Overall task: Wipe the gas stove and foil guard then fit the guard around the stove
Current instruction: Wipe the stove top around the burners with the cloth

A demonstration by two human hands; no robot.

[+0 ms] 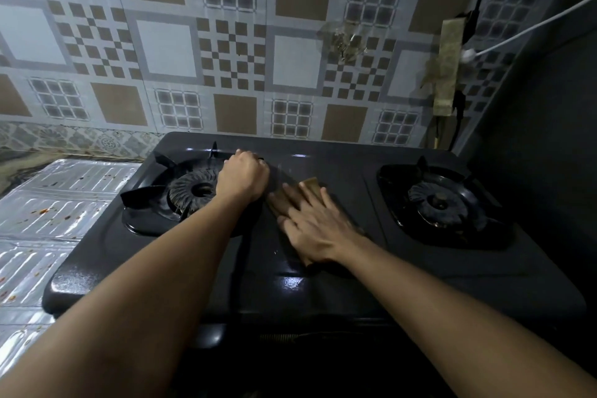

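Note:
A black two-burner gas stove (323, 287) fills the middle of the view. My left hand (244, 179) is closed on the right edge of the left burner's pan support (151, 200). My right hand (318, 224) lies flat, fingers spread, pressing a brown cloth (311, 184) onto the stove top between the burners; the hand is blurred. The silver foil guard (48, 213) lies flat to the left of the stove, spotted with reddish stains.
The right burner (439, 203) sits under its own black support. A patterned tiled wall (226, 42) stands close behind the stove. At the right, a white cable (529, 26) and taped strips hang on the wall beside a dark side wall.

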